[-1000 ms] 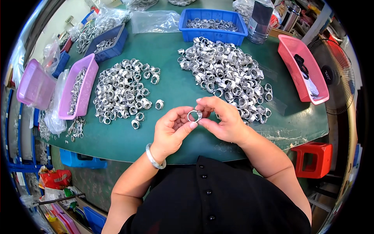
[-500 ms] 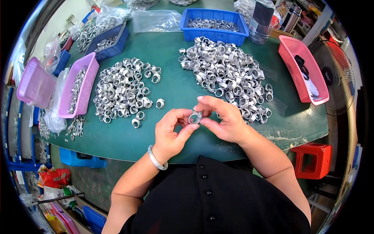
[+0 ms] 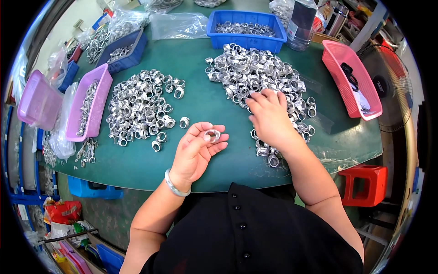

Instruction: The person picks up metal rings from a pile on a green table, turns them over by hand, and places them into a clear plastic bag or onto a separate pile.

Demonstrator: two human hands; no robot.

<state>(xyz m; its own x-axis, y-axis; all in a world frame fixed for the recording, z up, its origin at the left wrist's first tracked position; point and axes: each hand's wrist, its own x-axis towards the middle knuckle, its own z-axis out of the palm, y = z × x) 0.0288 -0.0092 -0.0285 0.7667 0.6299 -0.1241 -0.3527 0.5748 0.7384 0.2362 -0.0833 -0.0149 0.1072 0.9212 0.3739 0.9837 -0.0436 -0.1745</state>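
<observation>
Right hand [image 3: 270, 119] moved to the pile [image 3: 255, 68], grip unclear — left hand [image 3: 192, 154] pinches 1 shiny silver ring [image 3: 217, 135].

A red stool [image 3: 376, 185] and a dark fan [image 3: 382, 85] stand at right

The right hand [image 3: 270, 119] hides part of the larger ring pile [image 3: 251, 68].

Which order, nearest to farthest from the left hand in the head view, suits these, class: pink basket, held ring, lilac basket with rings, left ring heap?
1. Held ring: in the left hand.
2. Left ring heap: left of that hand.
3. Lilac basket: farther left, beyond the heap.
4. Pink basket: far right side.
</observation>
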